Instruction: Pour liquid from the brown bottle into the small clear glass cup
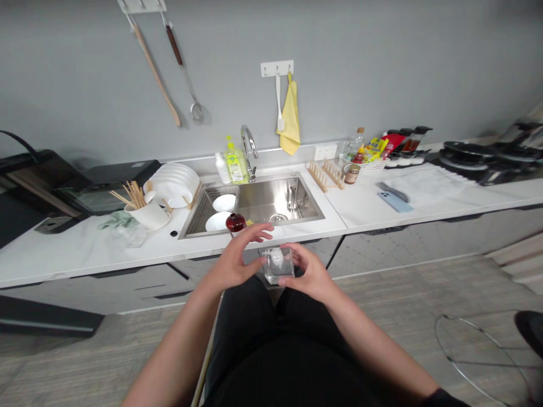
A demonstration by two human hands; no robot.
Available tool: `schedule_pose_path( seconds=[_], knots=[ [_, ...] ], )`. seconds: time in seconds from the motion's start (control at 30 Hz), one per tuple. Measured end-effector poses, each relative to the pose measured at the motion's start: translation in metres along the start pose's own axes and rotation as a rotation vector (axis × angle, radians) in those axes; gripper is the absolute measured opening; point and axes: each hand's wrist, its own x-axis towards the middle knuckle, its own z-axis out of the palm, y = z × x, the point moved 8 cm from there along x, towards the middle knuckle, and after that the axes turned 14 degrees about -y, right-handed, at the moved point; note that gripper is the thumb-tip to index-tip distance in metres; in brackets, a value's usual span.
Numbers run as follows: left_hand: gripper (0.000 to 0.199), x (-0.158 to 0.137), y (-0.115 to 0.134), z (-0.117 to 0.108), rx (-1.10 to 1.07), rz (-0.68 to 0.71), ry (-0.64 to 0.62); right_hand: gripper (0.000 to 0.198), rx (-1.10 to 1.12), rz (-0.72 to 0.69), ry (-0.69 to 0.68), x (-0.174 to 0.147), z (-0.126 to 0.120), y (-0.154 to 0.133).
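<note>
My right hand [311,274] grips a clear square pump bottle [274,274] with a white pump head [277,256]. It is above my lap, in front of the counter's edge. My left hand [237,257] is on the bottle's left with thumb and fingers spread apart. The thumb tip comes close to the pump's nozzle; whether they touch, I cannot tell. Just beyond my left fingers stands a dark red rounded container [235,223] at the sink's front edge. A bit of something yellow [249,223] shows beside it, partly hidden.
The steel sink [316,212] holds two white bowls [224,203] on its left side. Behind are a faucet [247,141] and a yellow-green soap bottle [236,163]. Stacked plates [173,183] stand left; a wooden rack [324,174] and blue phone [394,201] lie right.
</note>
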Motion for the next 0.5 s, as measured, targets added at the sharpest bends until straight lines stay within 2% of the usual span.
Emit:
schedule_pose_path(
  seconds=[0.07, 0.13, 0.3, 0.5],
  knots=[
    [0.092, 0.003, -0.001, 0.007, 0.008, -0.026, -0.031, 0.084, 0.009, -0.015, -0.005, 0.001, 0.002, -0.003],
    [0.096, 0.004, -0.004, 0.01, 0.018, -0.054, -0.037, 0.084, 0.021, -0.024, -0.013, 0.002, 0.004, -0.004],
    [0.072, -0.006, -0.005, -0.002, -0.032, -0.019, 0.058, 0.085, 0.057, -0.015, -0.005, 0.002, 0.002, -0.005],
    [0.097, 0.001, 0.007, 0.011, 0.108, -0.087, 0.037, 0.087, 0.014, -0.012, 0.006, 0.003, 0.003, -0.005]
  ],
)
